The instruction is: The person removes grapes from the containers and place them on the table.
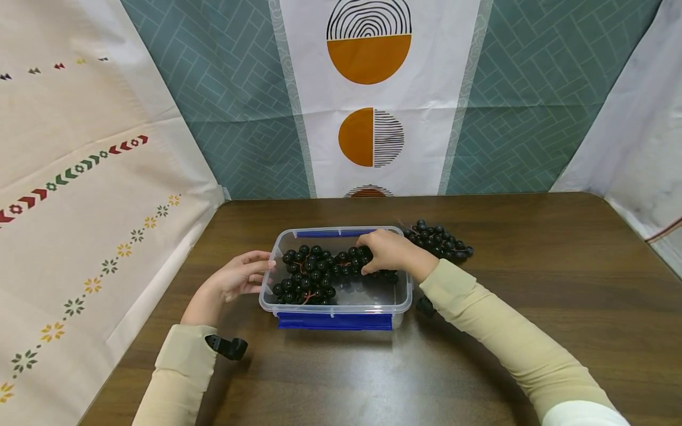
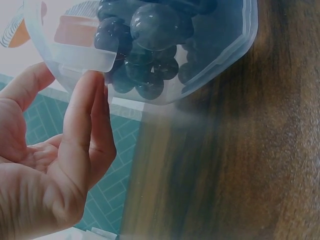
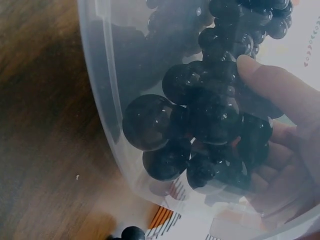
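Note:
A clear plastic food container [image 1: 334, 309] with blue clips holds bunches of dark grapes [image 1: 314, 272] in its left and middle part. Over its right end, my right hand [image 1: 391, 251] reaches inside and grips a bunch of grapes [image 3: 210, 117], thumb on one side and fingers curled round the other, seen through the wall in the right wrist view. My left hand [image 1: 242, 275] is at the container's left end, its fingers fairly straight. In the left wrist view its fingertips [image 2: 92, 77] meet the outer wall.
Another bunch of dark grapes [image 1: 439, 241] lies on the brown wooden table [image 1: 533, 284], behind and right of the container. Patterned cloths [image 1: 240, 106] hang beyond the table's far edge and at both sides. A black wrist strap [image 1: 226, 347] sits on the left sleeve.

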The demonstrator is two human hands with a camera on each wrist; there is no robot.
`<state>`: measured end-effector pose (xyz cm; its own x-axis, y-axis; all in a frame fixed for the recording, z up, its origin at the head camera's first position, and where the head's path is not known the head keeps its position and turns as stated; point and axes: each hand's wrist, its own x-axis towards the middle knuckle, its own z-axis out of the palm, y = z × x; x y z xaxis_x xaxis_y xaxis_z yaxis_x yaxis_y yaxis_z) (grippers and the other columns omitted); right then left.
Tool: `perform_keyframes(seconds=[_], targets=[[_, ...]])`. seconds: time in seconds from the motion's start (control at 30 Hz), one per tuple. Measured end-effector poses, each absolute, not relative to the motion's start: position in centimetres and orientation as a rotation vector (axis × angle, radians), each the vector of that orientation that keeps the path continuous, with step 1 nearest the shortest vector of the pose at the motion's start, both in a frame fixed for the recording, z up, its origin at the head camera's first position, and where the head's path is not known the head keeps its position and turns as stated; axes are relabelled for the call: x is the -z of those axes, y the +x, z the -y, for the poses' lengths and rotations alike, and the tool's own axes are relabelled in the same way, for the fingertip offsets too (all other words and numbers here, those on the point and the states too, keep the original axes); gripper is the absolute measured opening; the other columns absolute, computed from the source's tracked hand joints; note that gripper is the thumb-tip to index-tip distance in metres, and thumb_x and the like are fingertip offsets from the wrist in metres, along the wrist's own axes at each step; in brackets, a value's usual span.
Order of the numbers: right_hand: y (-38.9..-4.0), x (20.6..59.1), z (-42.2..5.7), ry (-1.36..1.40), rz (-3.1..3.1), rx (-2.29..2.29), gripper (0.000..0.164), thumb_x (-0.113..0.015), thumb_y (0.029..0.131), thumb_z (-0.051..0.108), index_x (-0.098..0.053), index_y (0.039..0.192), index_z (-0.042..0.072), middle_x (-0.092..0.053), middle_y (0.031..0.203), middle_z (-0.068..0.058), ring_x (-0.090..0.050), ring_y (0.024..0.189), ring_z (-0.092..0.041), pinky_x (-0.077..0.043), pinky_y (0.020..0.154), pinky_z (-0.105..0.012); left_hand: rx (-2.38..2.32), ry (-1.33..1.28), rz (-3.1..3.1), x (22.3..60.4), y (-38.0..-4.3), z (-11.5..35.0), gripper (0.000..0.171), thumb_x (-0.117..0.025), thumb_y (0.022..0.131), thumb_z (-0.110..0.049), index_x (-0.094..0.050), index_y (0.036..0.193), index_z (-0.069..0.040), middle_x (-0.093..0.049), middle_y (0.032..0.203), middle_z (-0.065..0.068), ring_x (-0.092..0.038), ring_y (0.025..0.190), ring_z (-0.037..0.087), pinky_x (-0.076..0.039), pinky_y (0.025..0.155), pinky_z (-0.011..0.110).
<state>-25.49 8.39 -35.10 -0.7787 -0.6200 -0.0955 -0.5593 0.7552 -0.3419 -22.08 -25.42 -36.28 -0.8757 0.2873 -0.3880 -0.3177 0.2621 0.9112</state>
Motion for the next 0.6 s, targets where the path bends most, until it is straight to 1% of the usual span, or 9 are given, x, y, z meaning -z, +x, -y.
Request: perform_keyframes(seconds=[0.23,0.4,0.6], targets=[[-25.66,35.14,-8.19,-0.924,-2.754,0.392,0.059,-0.08,0.077,0.029,-0.058,0.124,0.003,-0.061,0.123,-0.013,-0.061,0.107,-0.027,-0.051,0.089,-0.04,-1.645,-0.033,-2.061,36.22,-22.03,25.49,0.053,-0.055,0.097,-0.022,-0.033,0.138,0.002,-0.057,0.104,0.0,-0.062,0.084,0.012,-0.056,0.069,0.024],[-25.71,35.05,-8.1,-0.912,-2.735,0.402,0.06,-0.081,0.075,0.026,-0.058,0.125,0.002,-0.06,0.125,-0.014,-0.06,0.11,-0.027,-0.051,0.09,-0.04,-1.641,-0.027,-2.057,36.27,-22.04,25.5,0.055,-0.056,0.096,-0.024,-0.032,0.139,0.002,-0.057,0.105,0.0,-0.062,0.085,0.012,-0.056,0.07,0.024],[-25.73,34.92,-8.21,-0.922,-2.704,0.392,0.062,-0.081,0.076,0.024,-0.057,0.128,0.0,-0.059,0.128,-0.015,-0.059,0.112,-0.028,-0.051,0.091,-0.041,-1.639,-0.037,-2.059,36.28,-22.1,25.45,0.054,-0.055,0.097,-0.023,-0.032,0.139,0.001,-0.057,0.102,-0.001,-0.062,0.083,0.011,-0.056,0.069,0.024]])
